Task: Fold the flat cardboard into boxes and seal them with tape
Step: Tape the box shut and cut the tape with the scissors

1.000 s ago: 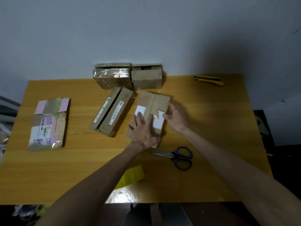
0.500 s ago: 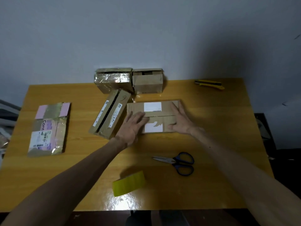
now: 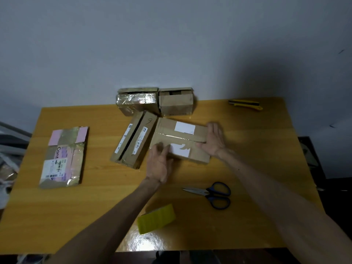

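Observation:
A brown taped cardboard box [image 3: 198, 132] with two white labels lies crosswise at the middle of the wooden table [image 3: 266, 161]. My left hand [image 3: 160, 164] rests with straight fingers on its near left corner. My right hand [image 3: 214, 140] is against its right end, fingers straight along the end and thumb lying on the shiny tape seam. Left of it lies a flattened cardboard [image 3: 133, 141] with printed labels, its edge touching the box. Another flat cardboard [image 3: 64, 157] with pink patches lies far left.
Two folded boxes stand against the wall, a tape-wrapped one [image 3: 137, 101] and a plain one [image 3: 176, 101]. Blue-handled scissors [image 3: 213, 193] and a yellow block [image 3: 156, 219] lie near me. A yellow utility knife [image 3: 245, 104] sits at the back right.
The box has been turned from lengthwise to crosswise. My right hand moved to its right end, my left hand to its near left corner.

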